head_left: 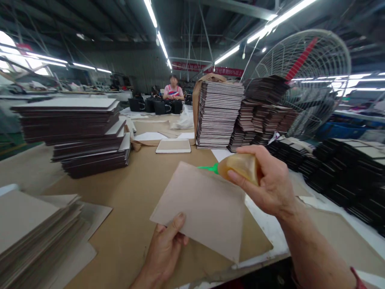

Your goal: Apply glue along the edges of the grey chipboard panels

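A worker's left hand (164, 251) is pinching a beige card sheet (197, 210) by its lower edge, thumb on top, and holding it tilted above a kraft-paper-covered worktable (126, 208). The right hand (264, 180) is clenching an amber squeeze bottle (239, 168), with its green nozzle (209, 169) pointing left just past the sheet's upper edge. Beyond the sheet, a small cream-faced board (173, 145) is lying flat, and a tall stack of dark, white-edged boards (218, 114) is standing beside looser dark piles (261, 114). Left of the sheet, more dark boards (87, 136) are rising in offset piles, with a pile of beige sheets (27, 228) closer to the camera. Right of the sheet, rows of black boards (345, 176) are covering the table, and a large caged fan (300, 68) is standing higher up. Far beyond the sheet, a co-worker (173, 90) is sitting behind black bags (153, 106).
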`<state>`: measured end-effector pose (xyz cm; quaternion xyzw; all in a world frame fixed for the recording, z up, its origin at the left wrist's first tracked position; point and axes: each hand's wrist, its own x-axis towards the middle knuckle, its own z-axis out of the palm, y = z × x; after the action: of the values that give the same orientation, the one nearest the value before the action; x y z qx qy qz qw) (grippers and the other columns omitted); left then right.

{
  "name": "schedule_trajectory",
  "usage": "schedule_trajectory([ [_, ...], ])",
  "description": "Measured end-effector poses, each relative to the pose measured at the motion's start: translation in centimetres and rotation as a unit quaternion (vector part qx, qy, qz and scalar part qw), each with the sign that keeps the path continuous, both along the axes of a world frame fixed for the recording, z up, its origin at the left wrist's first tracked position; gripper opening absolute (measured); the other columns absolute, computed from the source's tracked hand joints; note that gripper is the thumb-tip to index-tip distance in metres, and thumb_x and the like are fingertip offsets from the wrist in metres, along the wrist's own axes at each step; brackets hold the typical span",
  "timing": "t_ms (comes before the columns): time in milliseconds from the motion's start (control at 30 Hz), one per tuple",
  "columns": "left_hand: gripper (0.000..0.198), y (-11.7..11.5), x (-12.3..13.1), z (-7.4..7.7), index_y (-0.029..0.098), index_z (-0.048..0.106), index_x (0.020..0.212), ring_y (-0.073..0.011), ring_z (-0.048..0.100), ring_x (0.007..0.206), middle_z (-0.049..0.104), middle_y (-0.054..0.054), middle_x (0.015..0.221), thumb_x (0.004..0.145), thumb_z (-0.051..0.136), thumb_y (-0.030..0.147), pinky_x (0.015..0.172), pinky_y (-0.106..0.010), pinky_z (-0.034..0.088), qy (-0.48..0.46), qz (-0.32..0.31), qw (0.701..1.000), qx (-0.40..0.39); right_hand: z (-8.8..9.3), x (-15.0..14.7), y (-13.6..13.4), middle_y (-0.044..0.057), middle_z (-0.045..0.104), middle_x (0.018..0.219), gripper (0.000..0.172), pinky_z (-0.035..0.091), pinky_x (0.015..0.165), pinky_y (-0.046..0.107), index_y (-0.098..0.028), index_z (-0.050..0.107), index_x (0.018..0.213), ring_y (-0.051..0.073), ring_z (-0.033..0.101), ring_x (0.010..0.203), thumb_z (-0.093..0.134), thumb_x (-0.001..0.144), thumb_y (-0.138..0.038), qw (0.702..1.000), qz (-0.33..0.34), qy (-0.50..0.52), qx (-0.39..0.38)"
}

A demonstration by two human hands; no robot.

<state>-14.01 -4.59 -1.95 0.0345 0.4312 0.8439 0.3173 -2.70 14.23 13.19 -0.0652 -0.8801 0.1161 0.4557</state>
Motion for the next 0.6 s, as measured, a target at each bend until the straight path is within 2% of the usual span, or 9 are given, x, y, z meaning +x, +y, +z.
schedule_trajectory([
  [67,0.026,-0.4,-0.9,0.2,0.017,0.063,0.096,-0.0101,0.06,0.062,0.065,-0.001,0.087,0.073,0.074,0.013,0.042,-0.016,0.048,-0.046,0.068,0.997,-0.003,-1.8,1.8,0.1,0.002,0.062,0.087,0.044,0.049,0.06,0.03,-0.022,0.057,0.112,0.017,0.06,0.068,0.073,0.074,-0.037,0.984,-0.019,0.109,-0.136],
  [100,0.022,-0.7,-1.4,0.4,0.017,0.062,0.096,-0.0097,0.061,0.063,0.065,-0.001,0.089,0.076,0.07,0.011,0.045,-0.016,0.05,-0.071,0.096,0.993,0.003,-2.9,2.8,0.1,0.001,0.062,0.088,0.045,0.05,0.058,0.029,-0.023,0.057,0.113,0.017,0.06,0.068,0.073,0.074,-0.035,0.961,-0.026,0.179,-0.208],
  [167,0.013,-1.5,-2.4,1.0,0.016,0.06,0.093,-0.0104,0.062,0.065,0.064,-0.002,0.09,0.083,0.058,0.009,0.051,-0.019,0.054,-0.108,0.128,0.986,0.024,-5.4,4.5,-0.2,0.001,0.061,0.091,0.044,0.049,0.052,0.026,-0.024,0.057,0.114,0.017,0.06,0.068,0.072,0.074,-0.034,0.893,-0.043,0.31,-0.323],
  [233,0.012,-2.1,-3.4,1.7,0.015,0.057,0.088,-0.0126,0.062,0.063,0.062,-0.004,0.084,0.087,0.047,0.009,0.047,-0.021,0.053,-0.119,0.126,0.984,0.039,-8.2,5.7,-0.8,0.001,0.061,0.091,0.044,0.045,0.046,0.022,-0.024,0.058,0.112,0.016,0.059,0.068,0.073,0.073,-0.035,0.83,-0.069,0.39,-0.393],
  [333,0.014,-1.6,-4.5,3.1,0.016,0.048,0.078,-0.0096,0.049,0.046,0.049,0.001,0.067,0.087,0.04,0.009,0.031,-0.016,0.036,-0.133,0.076,0.988,0.032,-12.4,6.6,-1.9,0.002,0.061,0.09,0.049,0.043,0.047,0.02,-0.023,0.058,0.111,0.015,0.057,0.069,0.076,0.068,-0.037,0.773,-0.097,0.396,-0.485],
  [400,0.019,0.2,-5.1,4.0,0.017,0.042,0.072,-0.0061,0.04,0.039,0.041,0.004,0.06,0.088,0.04,0.007,0.027,-0.013,0.025,-0.145,0.036,0.988,0.027,-14.7,6.8,-2.6,0.003,0.06,0.093,0.05,0.045,0.05,0.021,-0.022,0.057,0.112,0.016,0.056,0.07,0.075,0.069,-0.041,0.754,-0.115,0.38,-0.523],
  [433,0.021,1.5,-5.3,4.4,0.017,0.041,0.071,-0.0052,0.041,0.04,0.04,0.005,0.06,0.089,0.04,0.006,0.028,-0.012,0.025,-0.145,0.022,0.989,0.023,-15.6,6.8,-2.8,0.004,0.06,0.095,0.051,0.046,0.052,0.022,-0.021,0.057,0.113,0.017,0.057,0.072,0.074,0.07,-0.042,0.748,-0.122,0.378,-0.532],
  [500,0.02,4.8,-5.6,4.8,0.016,0.043,0.073,-0.0059,0.051,0.048,0.046,0.002,0.063,0.09,0.043,0.005,0.033,-0.01,0.032,-0.13,0.012,0.991,-0.002,-17.0,6.7,-3.0,0.005,0.059,0.098,0.052,0.048,0.056,0.025,-0.02,0.057,0.113,0.018,0.058,0.076,0.073,0.07,-0.044,0.735,-0.123,0.388,-0.542],
  [600,0.011,10.8,-5.7,4.6,0.011,0.052,0.078,-0.0076,0.058,0.057,0.056,-0.003,0.07,0.087,0.053,0.004,0.042,-0.01,0.045,-0.11,-0.004,0.994,-0.019,-18.4,6.6,-2.9,0.005,0.06,0.102,0.053,0.048,0.06,0.026,-0.022,0.055,0.116,0.02,0.058,0.081,0.072,0.071,-0.045,0.718,-0.11,0.408,-0.554],
])
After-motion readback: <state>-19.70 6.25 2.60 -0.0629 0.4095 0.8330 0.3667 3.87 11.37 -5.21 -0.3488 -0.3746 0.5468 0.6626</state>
